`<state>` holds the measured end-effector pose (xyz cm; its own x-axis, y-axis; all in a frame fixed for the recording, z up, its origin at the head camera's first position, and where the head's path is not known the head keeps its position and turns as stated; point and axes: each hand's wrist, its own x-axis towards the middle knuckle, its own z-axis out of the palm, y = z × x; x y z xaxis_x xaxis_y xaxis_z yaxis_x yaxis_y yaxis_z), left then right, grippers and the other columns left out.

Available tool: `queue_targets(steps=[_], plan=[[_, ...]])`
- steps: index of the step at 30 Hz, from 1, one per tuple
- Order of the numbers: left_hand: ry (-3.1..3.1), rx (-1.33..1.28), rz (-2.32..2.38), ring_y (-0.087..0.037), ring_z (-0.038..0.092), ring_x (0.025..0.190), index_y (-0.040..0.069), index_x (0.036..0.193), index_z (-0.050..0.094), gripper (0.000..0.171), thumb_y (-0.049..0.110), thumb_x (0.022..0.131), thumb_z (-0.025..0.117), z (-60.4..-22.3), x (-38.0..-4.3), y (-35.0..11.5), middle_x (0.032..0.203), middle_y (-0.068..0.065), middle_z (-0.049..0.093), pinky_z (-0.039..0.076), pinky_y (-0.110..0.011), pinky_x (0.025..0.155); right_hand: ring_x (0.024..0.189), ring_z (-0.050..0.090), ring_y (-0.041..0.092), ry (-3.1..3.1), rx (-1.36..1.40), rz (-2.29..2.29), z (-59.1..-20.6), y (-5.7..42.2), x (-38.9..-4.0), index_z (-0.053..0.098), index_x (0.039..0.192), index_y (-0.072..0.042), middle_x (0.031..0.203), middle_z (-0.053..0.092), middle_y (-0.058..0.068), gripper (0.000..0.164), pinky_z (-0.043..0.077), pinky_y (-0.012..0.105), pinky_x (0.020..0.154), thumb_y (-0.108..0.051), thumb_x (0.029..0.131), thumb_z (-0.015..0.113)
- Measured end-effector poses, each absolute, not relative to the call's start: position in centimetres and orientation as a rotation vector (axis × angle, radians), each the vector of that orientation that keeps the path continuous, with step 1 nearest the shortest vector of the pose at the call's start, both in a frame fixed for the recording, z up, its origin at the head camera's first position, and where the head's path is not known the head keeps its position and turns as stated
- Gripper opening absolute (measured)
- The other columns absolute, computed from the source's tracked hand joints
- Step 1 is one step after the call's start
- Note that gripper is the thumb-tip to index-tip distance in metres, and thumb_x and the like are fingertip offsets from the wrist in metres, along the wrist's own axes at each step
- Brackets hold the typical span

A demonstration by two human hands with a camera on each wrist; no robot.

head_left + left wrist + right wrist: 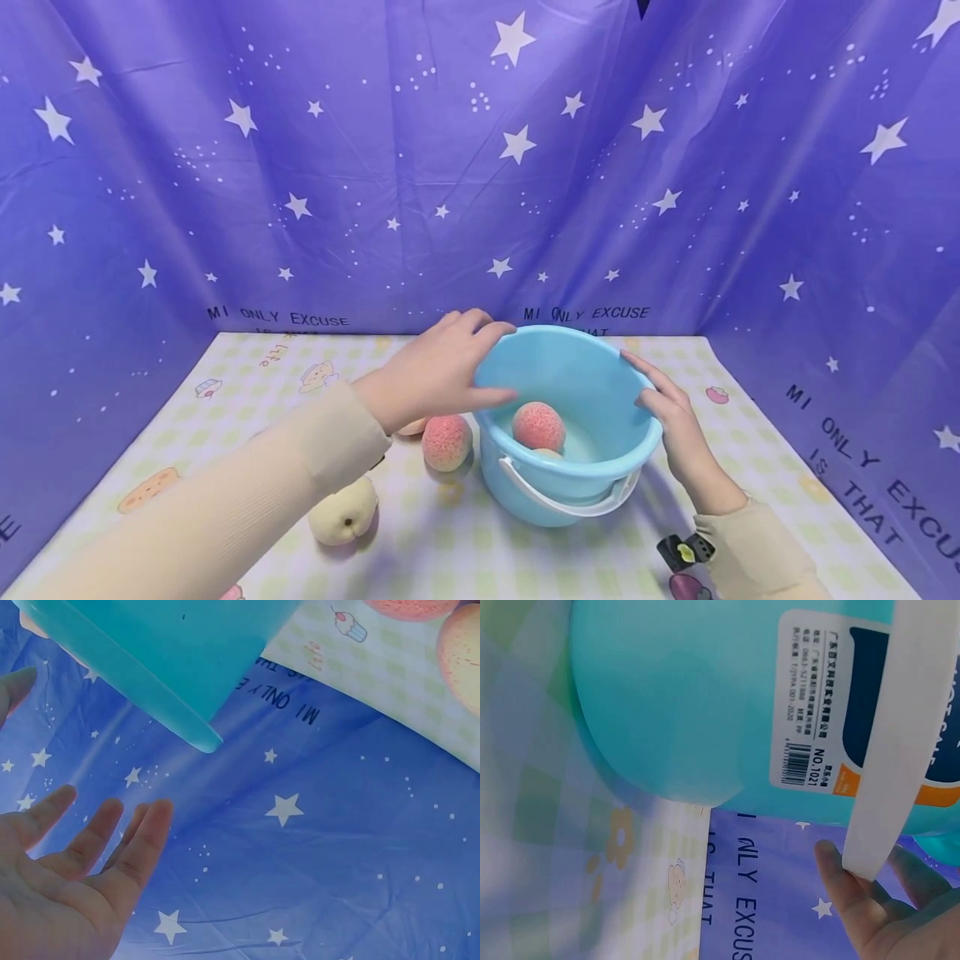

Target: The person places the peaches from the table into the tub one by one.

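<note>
A light blue bucket (570,358) stands upright, its white handle (570,502) hanging down the near side. Inside it lie a pink, speckled peach (538,427) and a paler round fruit, mostly hidden. My right hand (686,442) grips the right rim, thumb over the edge; in the right wrist view its fingers show beside the handle's end. My left hand (442,362) is at the left rim, thumb and fingers spread, holding nothing; the left wrist view shows its fingers apart from the bucket wall. Left of the bucket sits another pink peach (447,442).
A pale cream fruit (343,512) sits at the front left, beside my left sleeve (247,492). Another fruit is partly hidden under my left forearm. Starry purple curtains (450,167) enclose the checked tablecloth (420,558) at back and sides. A black device (684,552) shows by my right cuff.
</note>
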<state>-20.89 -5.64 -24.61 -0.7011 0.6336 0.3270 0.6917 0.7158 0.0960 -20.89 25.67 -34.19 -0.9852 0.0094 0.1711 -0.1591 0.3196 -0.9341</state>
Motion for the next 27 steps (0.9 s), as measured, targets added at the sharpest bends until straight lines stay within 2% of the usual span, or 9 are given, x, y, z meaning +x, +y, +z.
queue_targets(steps=[8, 20, 27], plan=[[-2.627, -1.052, -0.326, -0.028, 0.056, 0.109, 0.012, 0.139, 0.054, 0.068, 0.049, 0.085, 0.072, -24.9, -20.5, -6.6, 0.126, -0.009, 0.059, 0.049, -0.040, 0.096, 0.107, 0.050, -0.003, -2.441, 0.123, 1.730, -34.1, 25.7, -20.9, 0.038, 0.153, -0.015, 0.158, 0.034, 0.008, 0.068, 0.047, 0.015, 0.081, -0.006, 0.086, 0.040], [-2.613, -1.050, -0.255, -0.029, 0.055, 0.109, 0.009, 0.142, 0.050, 0.073, 0.047, 0.084, 0.074, -25.8, -19.4, -8.8, 0.127, -0.013, 0.058, 0.052, -0.042, 0.092, 0.109, 0.048, -0.004, -2.435, 0.127, 1.740, -33.8, 25.6, -21.0, 0.038, 0.153, -0.014, 0.159, 0.033, 0.010, 0.068, 0.047, 0.014, 0.082, -0.005, 0.086, 0.040], [-2.611, -1.047, -0.242, -0.028, 0.055, 0.106, 0.005, 0.138, 0.054, 0.070, 0.046, 0.085, 0.073, -26.3, -18.9, -10.5, 0.124, -0.012, 0.059, 0.051, -0.041, 0.090, 0.111, 0.047, -0.002, -2.441, 0.112, 1.738, -33.9, 25.5, -20.9, 0.037, 0.153, -0.014, 0.160, 0.033, 0.010, 0.069, 0.045, 0.012, 0.083, -0.005, 0.085, 0.040]])
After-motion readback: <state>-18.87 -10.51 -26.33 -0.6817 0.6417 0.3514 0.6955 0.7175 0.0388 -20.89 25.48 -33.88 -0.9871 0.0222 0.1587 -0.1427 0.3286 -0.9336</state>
